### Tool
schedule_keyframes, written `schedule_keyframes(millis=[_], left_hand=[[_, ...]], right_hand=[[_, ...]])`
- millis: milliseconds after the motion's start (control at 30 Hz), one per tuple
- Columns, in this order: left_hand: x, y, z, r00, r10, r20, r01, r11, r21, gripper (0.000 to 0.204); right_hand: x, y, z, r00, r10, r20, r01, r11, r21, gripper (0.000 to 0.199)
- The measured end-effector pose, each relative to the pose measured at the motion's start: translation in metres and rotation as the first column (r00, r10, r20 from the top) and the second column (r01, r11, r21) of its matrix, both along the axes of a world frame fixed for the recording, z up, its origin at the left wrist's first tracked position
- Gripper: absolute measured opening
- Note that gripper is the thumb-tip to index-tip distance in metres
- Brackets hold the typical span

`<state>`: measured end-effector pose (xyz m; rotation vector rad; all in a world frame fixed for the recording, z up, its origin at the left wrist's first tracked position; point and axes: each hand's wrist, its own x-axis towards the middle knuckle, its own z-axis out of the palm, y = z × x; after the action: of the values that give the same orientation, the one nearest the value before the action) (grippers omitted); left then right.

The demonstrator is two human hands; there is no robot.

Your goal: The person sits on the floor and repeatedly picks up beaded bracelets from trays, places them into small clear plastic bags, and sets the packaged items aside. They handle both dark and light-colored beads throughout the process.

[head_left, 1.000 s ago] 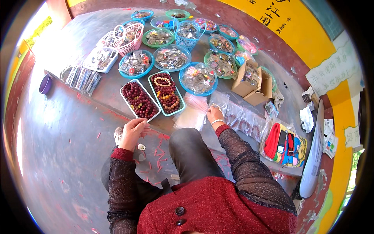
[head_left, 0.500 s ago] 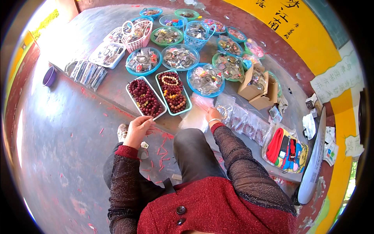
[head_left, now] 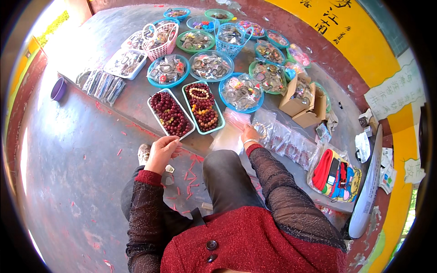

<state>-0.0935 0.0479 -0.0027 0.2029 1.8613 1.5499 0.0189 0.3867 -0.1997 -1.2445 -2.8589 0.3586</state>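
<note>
My left hand [head_left: 163, 154] is closed in a pinch at the near corner of a white tray [head_left: 154, 119] heaped with dark red bead bracelets [head_left: 169, 113]. Whatever sits between those fingertips is too small to make out. A second tray with a pale green rim [head_left: 221, 121] stands alongside, holding dark red, amber and cream bead strings [head_left: 201, 107]. My right hand [head_left: 249, 135], a pale bangle on its wrist, has its fingers closed on the edge of clear plastic bags [head_left: 233, 125]. Bagged bracelets [head_left: 284, 142] lie in a row to its right.
Blue and green bowls of bagged trinkets [head_left: 241, 91] spread behind the trays, with a pink basket [head_left: 160, 42] and a blue basket [head_left: 231, 41] among them. At right are an open cardboard box [head_left: 296, 101] and a colourful textile pack [head_left: 334, 175]. A purple bowl [head_left: 58, 89] is far left.
</note>
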Motion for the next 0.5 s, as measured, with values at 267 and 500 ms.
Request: schedule_keyframes(millis=[267, 500], left_hand=[[0.0, 0.002, 0.004, 1.0, -0.018, -0.016, 0.018, 1.0, -0.009, 0.027], [0.0, -0.004, 0.0, 1.0, -0.006, -0.003, 0.006, 1.0, 0.016, 0.027]], right_hand=[[0.01, 0.018, -0.014, 0.994, 0.05, -0.097, -0.045, 0.997, 0.057, 0.012], [0.02, 0.007, 0.023, 0.995, 0.088, -0.04, -0.091, 0.991, -0.094, 0.012]])
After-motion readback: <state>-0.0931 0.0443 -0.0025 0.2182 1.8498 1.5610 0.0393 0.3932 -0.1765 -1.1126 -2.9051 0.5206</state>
